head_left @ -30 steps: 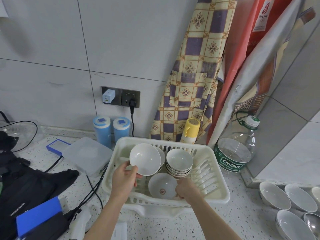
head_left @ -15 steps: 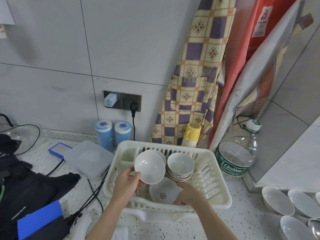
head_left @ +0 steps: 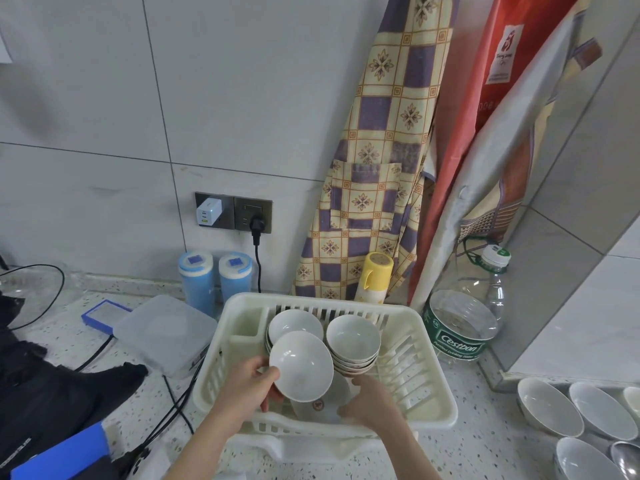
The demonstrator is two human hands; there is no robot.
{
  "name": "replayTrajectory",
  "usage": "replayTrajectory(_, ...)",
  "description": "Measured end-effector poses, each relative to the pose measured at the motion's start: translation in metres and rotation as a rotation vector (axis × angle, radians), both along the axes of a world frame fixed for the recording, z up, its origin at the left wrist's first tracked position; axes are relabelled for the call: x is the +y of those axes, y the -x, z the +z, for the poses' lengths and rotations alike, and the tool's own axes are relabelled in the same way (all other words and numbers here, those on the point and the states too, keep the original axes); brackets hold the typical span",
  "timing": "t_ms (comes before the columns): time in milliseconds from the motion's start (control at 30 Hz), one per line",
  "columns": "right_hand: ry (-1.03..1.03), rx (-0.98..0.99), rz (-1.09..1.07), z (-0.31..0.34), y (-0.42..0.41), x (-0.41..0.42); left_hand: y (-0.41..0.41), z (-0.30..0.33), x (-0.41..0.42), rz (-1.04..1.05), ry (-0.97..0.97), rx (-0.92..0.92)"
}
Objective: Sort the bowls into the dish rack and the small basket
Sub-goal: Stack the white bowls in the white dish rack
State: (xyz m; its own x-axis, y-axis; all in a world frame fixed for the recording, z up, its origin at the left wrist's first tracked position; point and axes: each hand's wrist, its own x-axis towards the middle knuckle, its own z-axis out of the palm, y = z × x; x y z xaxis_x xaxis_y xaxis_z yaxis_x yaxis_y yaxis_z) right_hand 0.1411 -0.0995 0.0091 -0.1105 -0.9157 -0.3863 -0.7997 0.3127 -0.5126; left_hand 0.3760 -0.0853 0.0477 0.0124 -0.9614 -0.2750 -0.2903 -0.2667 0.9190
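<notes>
Bowl (head_left: 300,366), white glazed ceramic, held tilted over dish rack (head_left: 429,407); left hand (head_left: 247,386) pinches its rim. Right hand (head_left: 369,400) grips a lower bowl (head_left: 323,403). Probably slick, rigid, chippable; rim hold suits.

Soft, even light fills the scene, bright enough to read detail everywhere. The grey wall tiles (head_left: 104,81) carry a broad dim shadow at 10 o'clock, with blurred edges. The white bowl (head_left: 300,366) in the left hand (head_left: 247,384) shows mild sheen but no hard glare, and the water bottle (head_left: 465,317) at 3 o'clock has faint highlights on its clear plastic. Wide-angle distortion bends the tile seams and leans the hanging apron (head_left: 377,168) outward toward the top. Focus is fair at the centre; the dark bag (head_left: 45,393) at 8 o'clock loses detail in its blackness.
</notes>
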Motion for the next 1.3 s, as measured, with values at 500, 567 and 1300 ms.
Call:
replayTrajectory(500, 0.129, -0.571, 0.013, 0.031, -0.011, 0.019, -0.001, -0.01, -0.006, -0.188, -0.019, -0.224)
replayTrajectory(567, 0.129, -0.559, -0.042, 0.029, -0.013, 0.016, 0.002, -0.009, -0.007, -0.227, -0.034, -0.253)
replayTrajectory(1300, 0.118, -0.348, -0.189, 0.015, -0.008, 0.005, 0.023, -0.028, -0.022, -0.204, -0.061, -0.64)
